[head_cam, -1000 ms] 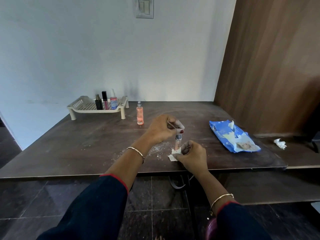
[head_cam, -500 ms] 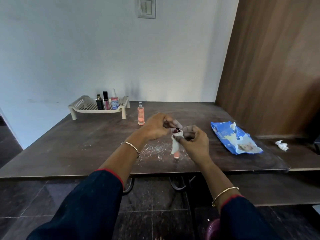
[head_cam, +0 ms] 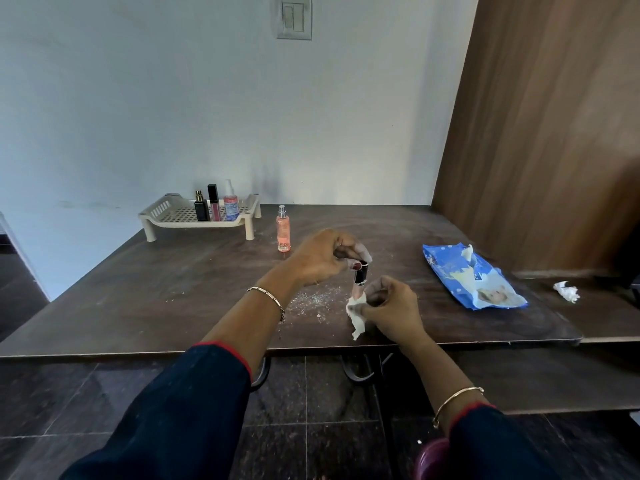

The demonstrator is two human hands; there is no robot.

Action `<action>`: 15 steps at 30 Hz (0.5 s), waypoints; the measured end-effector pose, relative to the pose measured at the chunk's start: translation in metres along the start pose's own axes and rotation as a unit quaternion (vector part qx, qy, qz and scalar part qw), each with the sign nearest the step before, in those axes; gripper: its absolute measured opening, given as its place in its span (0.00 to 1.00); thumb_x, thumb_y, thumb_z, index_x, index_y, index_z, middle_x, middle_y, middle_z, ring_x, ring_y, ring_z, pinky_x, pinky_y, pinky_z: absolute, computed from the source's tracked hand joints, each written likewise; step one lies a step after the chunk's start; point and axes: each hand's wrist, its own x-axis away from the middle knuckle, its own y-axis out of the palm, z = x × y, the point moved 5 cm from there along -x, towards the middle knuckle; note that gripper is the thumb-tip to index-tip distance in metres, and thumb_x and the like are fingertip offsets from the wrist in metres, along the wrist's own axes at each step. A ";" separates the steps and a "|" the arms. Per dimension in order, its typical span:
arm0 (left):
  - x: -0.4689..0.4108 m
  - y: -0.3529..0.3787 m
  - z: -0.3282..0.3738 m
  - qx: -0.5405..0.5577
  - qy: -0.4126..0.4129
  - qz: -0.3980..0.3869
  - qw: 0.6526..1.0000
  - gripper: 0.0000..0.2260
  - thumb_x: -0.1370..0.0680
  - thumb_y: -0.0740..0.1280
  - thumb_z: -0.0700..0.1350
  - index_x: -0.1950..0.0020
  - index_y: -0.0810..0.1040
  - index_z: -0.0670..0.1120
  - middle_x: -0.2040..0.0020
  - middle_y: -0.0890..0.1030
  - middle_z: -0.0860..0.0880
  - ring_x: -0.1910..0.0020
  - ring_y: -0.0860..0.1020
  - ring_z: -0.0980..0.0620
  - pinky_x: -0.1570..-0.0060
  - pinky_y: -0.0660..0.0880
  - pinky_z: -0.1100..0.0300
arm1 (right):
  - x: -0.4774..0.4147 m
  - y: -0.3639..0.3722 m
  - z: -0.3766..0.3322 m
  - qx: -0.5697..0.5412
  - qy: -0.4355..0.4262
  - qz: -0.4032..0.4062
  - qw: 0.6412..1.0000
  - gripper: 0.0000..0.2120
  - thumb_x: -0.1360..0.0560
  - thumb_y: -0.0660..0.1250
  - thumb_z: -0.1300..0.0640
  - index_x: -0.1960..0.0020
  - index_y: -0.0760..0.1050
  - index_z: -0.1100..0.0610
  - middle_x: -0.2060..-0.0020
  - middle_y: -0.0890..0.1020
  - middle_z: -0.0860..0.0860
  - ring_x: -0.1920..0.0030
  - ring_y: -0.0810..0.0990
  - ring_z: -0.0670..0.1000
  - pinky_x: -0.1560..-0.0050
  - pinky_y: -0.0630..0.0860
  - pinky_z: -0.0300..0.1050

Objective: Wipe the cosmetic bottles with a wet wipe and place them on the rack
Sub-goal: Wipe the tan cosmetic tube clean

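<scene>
Near the front edge of the table point(head_cam: 173, 289), the left hand point(head_cam: 320, 259) pinches with its fingers the black-capped top of a slim pink cosmetic tube point(head_cam: 360, 277), held upright. The fingers of the right hand point(head_cam: 389, 308) clamp a crumpled white wet wipe point(head_cam: 356, 315) round its lower end. A cream plastic rack point(head_cam: 162, 211) at the far left corner carries three bottles point(head_cam: 214, 207).

A rack point(head_cam: 162, 209) is set at the far left corner of the desk point(head_cam: 173, 289), against the wall, and a row of three bottles point(head_cam: 214, 207) is stood upright in its right half. A spray bottle point(head_cam: 283, 230) is stood on the desk just right of the rack. Near the front edge, a small bottle point(head_cam: 360, 278) is held upright, gripped at its top by the left hand point(head_cam: 318, 261); a wet wipe point(head_cam: 356, 317) is pinched against its lower end by the right hand point(head_cam: 391, 306). A pack of wipes point(head_cam: 471, 278) is laid to the right, and a crumpled wipe point(head_cam: 566, 291) further right, past the desk's edge.
</scene>
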 end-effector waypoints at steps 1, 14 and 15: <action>0.000 0.000 -0.001 -0.005 -0.001 0.003 1.000 0.11 0.27 0.68 0.32 0.48 0.82 0.43 0.47 0.84 0.50 0.47 0.81 0.59 0.45 0.74 0.71 | -0.002 -0.002 -0.005 -0.025 0.001 0.003 1.000 0.15 0.41 0.81 0.64 0.65 0.75 0.54 0.70 0.82 0.48 0.70 0.79 0.42 0.66 0.76 0.36; 0.014 -0.013 0.003 -0.114 -0.008 0.036 0.993 0.14 0.23 0.67 0.44 0.69 0.72 0.49 0.76 0.70 0.62 0.74 0.71 0.70 0.58 0.71 0.62 | -0.012 -0.001 -0.022 -0.050 -0.025 0.015 0.998 0.15 0.38 0.80 0.60 0.63 0.74 0.54 0.65 0.82 0.53 0.66 0.79 0.48 0.65 0.76 0.43; 0.014 -0.014 0.002 -0.116 -0.010 0.038 0.992 0.16 0.23 0.67 0.44 0.71 0.70 0.50 0.75 0.69 0.61 0.74 0.70 0.69 0.58 0.71 0.61 | -0.012 0.000 -0.018 -0.028 -0.022 0.010 0.999 0.16 0.39 0.81 0.59 0.64 0.73 0.52 0.66 0.82 0.51 0.66 0.78 0.48 0.65 0.74 0.42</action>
